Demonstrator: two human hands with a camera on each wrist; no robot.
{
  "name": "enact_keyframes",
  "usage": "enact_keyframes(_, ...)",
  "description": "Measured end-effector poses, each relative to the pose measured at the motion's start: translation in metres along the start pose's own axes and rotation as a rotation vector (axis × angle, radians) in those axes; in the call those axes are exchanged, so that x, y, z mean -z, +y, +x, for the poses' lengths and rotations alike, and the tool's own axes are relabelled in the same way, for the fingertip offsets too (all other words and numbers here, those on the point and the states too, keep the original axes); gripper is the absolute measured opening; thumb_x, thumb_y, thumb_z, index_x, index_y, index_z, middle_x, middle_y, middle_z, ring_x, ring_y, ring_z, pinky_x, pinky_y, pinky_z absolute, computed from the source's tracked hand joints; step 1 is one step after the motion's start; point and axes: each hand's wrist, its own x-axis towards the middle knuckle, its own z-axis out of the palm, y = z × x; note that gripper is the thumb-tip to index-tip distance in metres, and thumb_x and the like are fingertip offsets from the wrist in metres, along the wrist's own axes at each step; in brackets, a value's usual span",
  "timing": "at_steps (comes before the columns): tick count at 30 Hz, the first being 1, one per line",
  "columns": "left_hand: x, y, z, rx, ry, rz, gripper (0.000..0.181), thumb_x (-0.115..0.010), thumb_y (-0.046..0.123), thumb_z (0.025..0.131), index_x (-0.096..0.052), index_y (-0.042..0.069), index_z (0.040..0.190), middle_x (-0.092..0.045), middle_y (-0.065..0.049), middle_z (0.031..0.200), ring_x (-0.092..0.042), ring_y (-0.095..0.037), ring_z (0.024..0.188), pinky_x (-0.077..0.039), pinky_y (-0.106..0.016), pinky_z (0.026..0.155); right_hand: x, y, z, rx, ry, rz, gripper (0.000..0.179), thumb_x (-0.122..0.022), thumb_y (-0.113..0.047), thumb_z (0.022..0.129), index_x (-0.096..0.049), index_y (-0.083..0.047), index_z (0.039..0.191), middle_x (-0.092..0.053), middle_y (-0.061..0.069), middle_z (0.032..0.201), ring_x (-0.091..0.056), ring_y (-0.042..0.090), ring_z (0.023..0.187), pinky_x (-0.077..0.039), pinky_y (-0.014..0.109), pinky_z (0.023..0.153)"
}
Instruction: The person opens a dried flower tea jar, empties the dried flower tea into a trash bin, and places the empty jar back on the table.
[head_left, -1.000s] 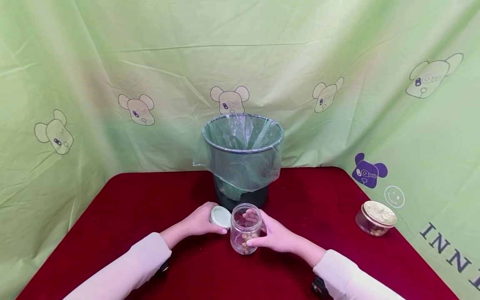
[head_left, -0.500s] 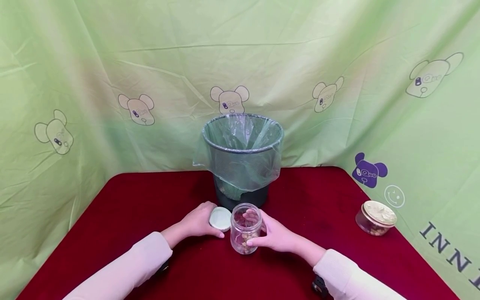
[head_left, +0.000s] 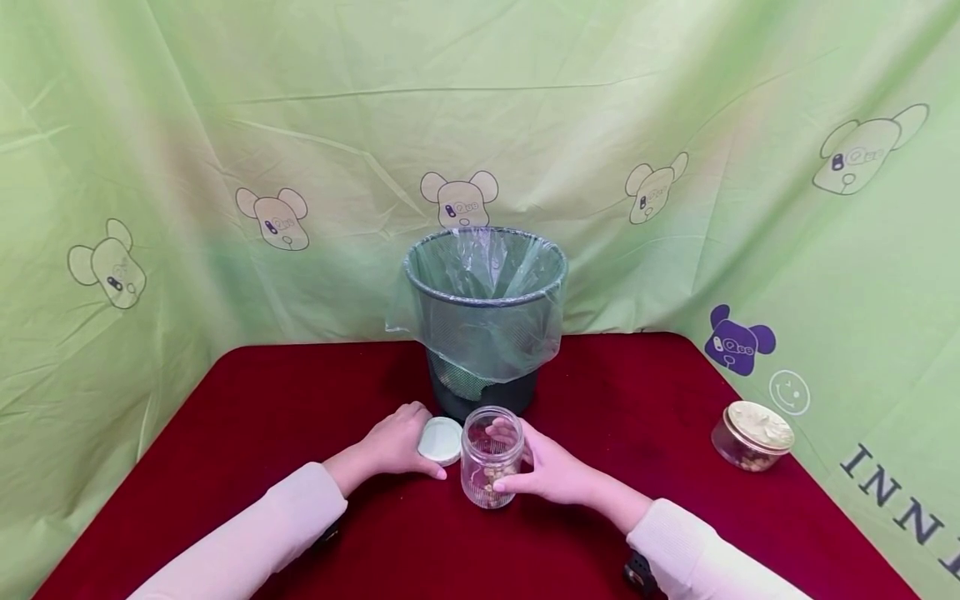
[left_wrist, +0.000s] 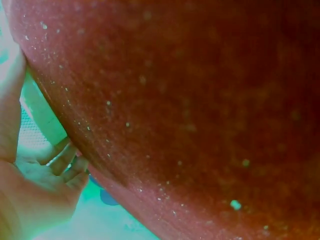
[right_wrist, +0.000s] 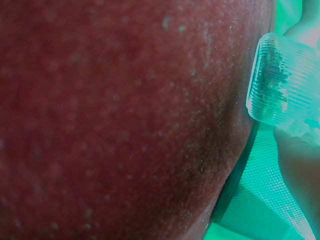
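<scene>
Near the table's middle, in the head view, stands an uncapped clear ribbed glass jar (head_left: 491, 467) with small tan pieces in its bottom. My right hand (head_left: 551, 467) grips it from the right, thumb in front and fingers behind. The right wrist view shows the jar's ribbed side (right_wrist: 285, 82) against the palm side. Just left of the jar a pale round lid (head_left: 440, 441) lies on the cloth. My left hand (head_left: 393, 442) is beside that lid, thumb spread toward the front. In the left wrist view the fingers (left_wrist: 62, 160) extend past the lid's edge (left_wrist: 42, 112).
Right behind the jar stands a dark mesh bin (head_left: 483, 333) lined with a clear plastic bag. At the table's right edge sits a round clear container with a gold lid (head_left: 752, 436). Red cloth (head_left: 420, 542) covers the table, with a green curtain (head_left: 337, 100) around it.
The lid has gone from tilted in the left hand to flat on the cloth. The left thumb has moved off it, toward the front. The right hand and jar have stayed put.
</scene>
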Motion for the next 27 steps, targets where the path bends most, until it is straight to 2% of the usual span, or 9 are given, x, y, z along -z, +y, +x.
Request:
enact_keyframes(6, -0.001, -0.001, 0.001, -0.002, -0.017, 0.038, 0.081, -0.085, 0.062, 0.057, -0.059, 0.002, 0.106, -0.052, -0.003, 0.099, -0.049, -0.02, 0.091, -0.049, -0.036, 0.074, 0.0, 0.0, 0.0, -0.007, 0.004, -0.008, 0.08, -0.077, -0.005, 0.081, -0.029, 0.004, 0.144, -0.046, 0.021, 0.139, -0.042, 0.031, 0.131, -0.036, 0.036, 0.106)
enact_keyframes(18, 0.001, -0.002, -0.001, -0.007, -0.021, 0.032, 0.085, -0.085, 0.063, 0.057, -0.059, 0.001, 0.11, -0.053, -0.005, 0.103, -0.05, -0.021, 0.094, -0.049, -0.037, 0.078, -0.001, 0.002, -0.001, 0.005, 0.004, -0.008, 0.082, -0.078, -0.008, 0.081, -0.027, 0.006, 0.145, -0.045, 0.023, 0.139, -0.042, 0.033, 0.132, -0.035, 0.04, 0.106)
enact_keyframes(21, 0.007, -0.002, -0.002, -0.011, 0.01, 0.002, 0.089, -0.085, 0.062, 0.058, -0.058, -0.002, 0.114, -0.054, -0.007, 0.107, -0.052, -0.023, 0.099, -0.049, -0.04, 0.083, -0.001, 0.002, -0.001, 0.007, 0.001, -0.007, 0.083, -0.078, -0.008, 0.081, -0.027, 0.006, 0.145, -0.045, 0.023, 0.139, -0.042, 0.033, 0.132, -0.035, 0.04, 0.106)
enact_keyframes(27, 0.028, -0.004, 0.003, 0.002, 0.12, -0.084, 0.089, -0.085, 0.058, 0.062, -0.056, -0.004, 0.121, -0.055, -0.012, 0.118, -0.052, -0.027, 0.11, -0.047, -0.042, 0.092, 0.0, 0.001, -0.001, 0.01, 0.003, -0.004, 0.083, -0.079, -0.009, 0.081, -0.027, 0.006, 0.145, -0.045, 0.023, 0.139, -0.042, 0.033, 0.132, -0.034, 0.04, 0.106)
